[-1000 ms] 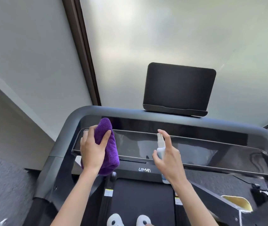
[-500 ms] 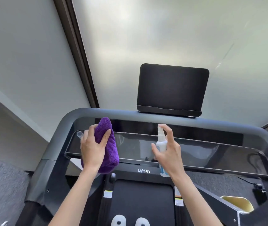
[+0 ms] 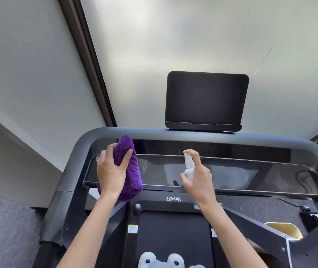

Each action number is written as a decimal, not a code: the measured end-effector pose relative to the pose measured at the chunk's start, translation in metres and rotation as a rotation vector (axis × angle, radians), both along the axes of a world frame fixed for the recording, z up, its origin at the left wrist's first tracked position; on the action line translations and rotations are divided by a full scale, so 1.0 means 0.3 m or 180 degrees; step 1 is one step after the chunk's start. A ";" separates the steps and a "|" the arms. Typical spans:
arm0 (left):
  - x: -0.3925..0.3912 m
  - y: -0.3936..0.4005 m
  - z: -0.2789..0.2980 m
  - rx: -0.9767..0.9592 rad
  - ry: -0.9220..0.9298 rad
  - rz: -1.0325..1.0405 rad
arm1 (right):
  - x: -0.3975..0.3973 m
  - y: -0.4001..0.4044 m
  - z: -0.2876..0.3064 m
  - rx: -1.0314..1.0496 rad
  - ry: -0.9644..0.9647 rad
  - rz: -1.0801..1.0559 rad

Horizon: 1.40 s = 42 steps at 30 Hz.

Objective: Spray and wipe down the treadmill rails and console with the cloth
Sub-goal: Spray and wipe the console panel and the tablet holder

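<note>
Head view: the left hand [image 3: 111,171] grips a bunched purple cloth [image 3: 129,167], fingers and thumb curled round it; the cloth lies against the left end of the glossy console panel [image 3: 251,175], at about 9 o'clock from the frame centre. The right hand [image 3: 198,180] is clamped on a small white spray bottle [image 3: 189,167] — index finger arched over the nozzle top, remaining fingers wrapped round the body; the bottle stands upright just in front of the panel's middle, at roughly 6 o'clock from the tablet holder [image 3: 205,99]. The holder sits on the curved grey top rail [image 3: 270,139] at 12 o'clock from the bottle. The two hands are apart, cloth at 9 o'clock of the bottle. The treadmill belt [image 3: 171,235] runs at 6 o'clock; two pale slippers [image 3: 162,261] show at its lower edge. A yellow item [image 3: 285,230] — identity unclear — lies at 4 o'clock.
</note>
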<state>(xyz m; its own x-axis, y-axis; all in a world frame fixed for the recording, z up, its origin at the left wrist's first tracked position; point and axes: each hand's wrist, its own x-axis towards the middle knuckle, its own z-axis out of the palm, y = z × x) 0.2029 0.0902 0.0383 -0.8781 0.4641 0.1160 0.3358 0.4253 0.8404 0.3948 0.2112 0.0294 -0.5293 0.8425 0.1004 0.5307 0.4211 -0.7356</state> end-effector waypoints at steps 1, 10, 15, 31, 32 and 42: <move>0.002 0.002 -0.001 -0.0008 -0.0010 0.0002 | 0.007 0.001 0.001 -0.0022 -0.0070 0.0070; 0.052 0.058 -0.004 -0.0100 -0.0038 -0.0280 | 0.118 0.020 0.018 0.0044 -0.0024 -0.0138; 0.107 0.113 -0.003 -0.0151 -0.0006 -0.0445 | 0.180 0.055 0.024 0.0127 -0.0031 -0.0355; 0.221 0.211 0.002 -0.0289 0.0044 -0.0776 | 0.359 0.105 0.024 0.0045 0.0275 -0.0949; 0.224 0.215 0.002 -0.0298 0.0046 -0.0789 | 0.369 0.105 0.024 0.0072 0.0283 -0.0985; 0.277 0.264 0.001 -0.0348 0.0140 -0.0981 | 0.492 0.148 0.014 0.0115 0.0258 -0.1537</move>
